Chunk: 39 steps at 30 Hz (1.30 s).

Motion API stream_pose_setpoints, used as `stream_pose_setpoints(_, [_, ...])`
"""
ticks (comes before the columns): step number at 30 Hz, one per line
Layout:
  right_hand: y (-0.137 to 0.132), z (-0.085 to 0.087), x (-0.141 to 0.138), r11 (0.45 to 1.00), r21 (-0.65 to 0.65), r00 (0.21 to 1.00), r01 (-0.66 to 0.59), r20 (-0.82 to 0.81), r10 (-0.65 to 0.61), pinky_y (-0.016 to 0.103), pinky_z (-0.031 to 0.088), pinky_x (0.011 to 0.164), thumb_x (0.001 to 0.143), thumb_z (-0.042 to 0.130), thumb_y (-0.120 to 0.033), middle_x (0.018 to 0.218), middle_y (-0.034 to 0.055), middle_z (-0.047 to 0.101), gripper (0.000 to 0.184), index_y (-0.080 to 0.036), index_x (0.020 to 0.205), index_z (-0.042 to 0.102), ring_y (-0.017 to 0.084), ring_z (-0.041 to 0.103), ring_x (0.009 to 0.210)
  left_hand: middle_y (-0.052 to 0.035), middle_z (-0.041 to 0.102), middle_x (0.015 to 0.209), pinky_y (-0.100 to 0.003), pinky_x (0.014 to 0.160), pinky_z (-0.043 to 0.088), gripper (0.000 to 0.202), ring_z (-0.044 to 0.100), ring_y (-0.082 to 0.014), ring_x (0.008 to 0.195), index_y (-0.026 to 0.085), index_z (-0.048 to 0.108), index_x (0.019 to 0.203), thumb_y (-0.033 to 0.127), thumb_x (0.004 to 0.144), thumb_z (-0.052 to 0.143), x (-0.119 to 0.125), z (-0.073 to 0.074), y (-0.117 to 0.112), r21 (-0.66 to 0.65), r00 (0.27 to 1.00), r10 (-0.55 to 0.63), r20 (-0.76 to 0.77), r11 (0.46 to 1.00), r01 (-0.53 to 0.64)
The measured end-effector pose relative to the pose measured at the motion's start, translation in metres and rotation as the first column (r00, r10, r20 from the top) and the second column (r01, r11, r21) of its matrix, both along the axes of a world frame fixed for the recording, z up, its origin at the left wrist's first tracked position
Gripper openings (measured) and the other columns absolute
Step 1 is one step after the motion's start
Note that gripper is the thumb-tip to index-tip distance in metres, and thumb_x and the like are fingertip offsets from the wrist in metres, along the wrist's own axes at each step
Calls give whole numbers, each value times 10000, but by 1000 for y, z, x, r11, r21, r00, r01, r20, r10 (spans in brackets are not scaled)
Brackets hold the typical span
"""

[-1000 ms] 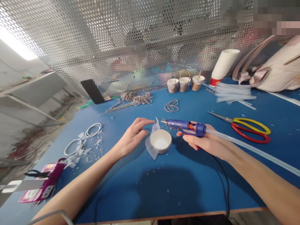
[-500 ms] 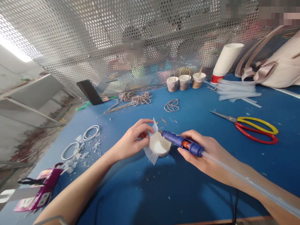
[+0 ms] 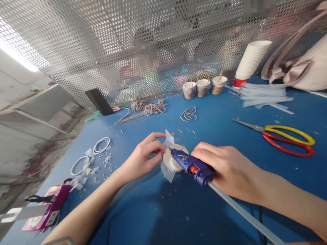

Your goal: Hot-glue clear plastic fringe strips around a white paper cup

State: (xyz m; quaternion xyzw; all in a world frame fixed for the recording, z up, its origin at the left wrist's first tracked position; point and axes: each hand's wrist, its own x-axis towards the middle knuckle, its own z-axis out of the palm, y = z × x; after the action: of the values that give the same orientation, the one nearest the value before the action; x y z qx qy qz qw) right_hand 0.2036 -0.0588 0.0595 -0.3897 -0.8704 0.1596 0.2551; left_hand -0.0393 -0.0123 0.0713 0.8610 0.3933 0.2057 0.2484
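A small white paper cup [image 3: 167, 160] stands on the table in front of me, its mouth facing up. Around its left side runs a pleated, translucent white strip [image 3: 168, 173], with one end sticking up at the back. My left hand [image 3: 145, 153] pinches the strip against the cup's left rim, thumb and fingers closed. In my right hand [image 3: 227, 161] is a blue hot glue gun [image 3: 182, 159], its nozzle over the cup near the left rim. A long clear glue stick [image 3: 237, 207] trails out of the gun's back end.
Scissors [image 3: 288, 135] with red and yellow handles lie at the right. Behind stand three wrapped cups [image 3: 203, 88], a leaning cup stack [image 3: 251, 63] and a pile of strips [image 3: 265, 95]. Left are cord bundles [image 3: 154, 107], white rings [image 3: 101, 145], scraps and a purple box [image 3: 51, 207].
The glue gun's nozzle has moved left and slightly down, from the cup's back rim to over its mouth. My right hand has turned more palm-down. My left hand stays at the rim.
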Motion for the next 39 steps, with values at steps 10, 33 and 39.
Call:
stream_pose_setpoints(10, [6, 2, 1, 983, 141, 976, -118, 196, 90, 284, 277, 484, 871, 425, -150, 709, 22, 544, 171, -180, 777, 565, 134, 443, 499, -63, 631, 860, -307, 807, 469, 195, 523, -232, 1142, 205, 589, 744, 56, 813, 483, -5, -7, 0, 34, 998, -29, 55, 999, 27])
stream_pose_setpoints(33, [4, -1, -9, 853, 496, 948, -163, 319, -5, 288, 220, 468, 698, 392, 52, 603, -2, 455, 253, -188, 667, 465, 136, 370, 498, -39, 617, 862, -245, 737, 467, 221, 574, -179, 1029, 183, 564, 737, -12, 784, 472, -4, -12, 0, 90, 994, -81, 70, 993, 74])
stream_pose_setpoints(39, [6, -3, -10, 872, 470, 955, -138, 297, -9, 282, 215, 474, 731, 399, 48, 590, -8, 444, 258, -190, 640, 444, 131, 374, 497, -41, 612, 880, -234, 733, 472, 217, 592, -143, 916, 167, 572, 730, -19, 779, 471, -3, -11, 1, 126, 991, -96, 98, 988, 84])
